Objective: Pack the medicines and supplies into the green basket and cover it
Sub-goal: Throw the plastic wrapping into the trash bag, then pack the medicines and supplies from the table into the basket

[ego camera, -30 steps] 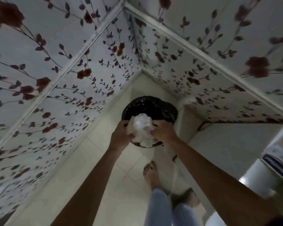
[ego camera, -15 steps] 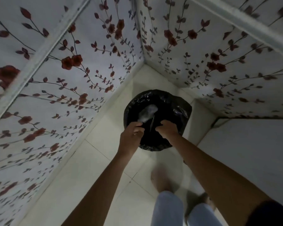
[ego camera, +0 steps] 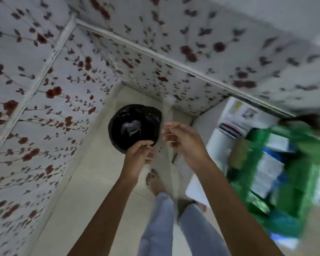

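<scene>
A bin with a black bag stands on the floor in the wall corner, with crumpled whitish wrapping lying inside it. My left hand is at the bin's near rim, fingers curled and seemingly pinching the bag's edge. My right hand hovers just right of the bin, fingers spread and holding nothing. The green basket sits blurred at the right on a white surface, with white and blue medicine boxes inside it.
Floral-papered walls close in on the left and back. My bare feet and jeans-clad legs stand on the pale tiled floor. Printed papers lie on the white surface behind the basket.
The crumpled white wrapping left my hands and dropped into the bin. My right hand has pulled back and opened. The view swung right, bringing the green basket into sight.
</scene>
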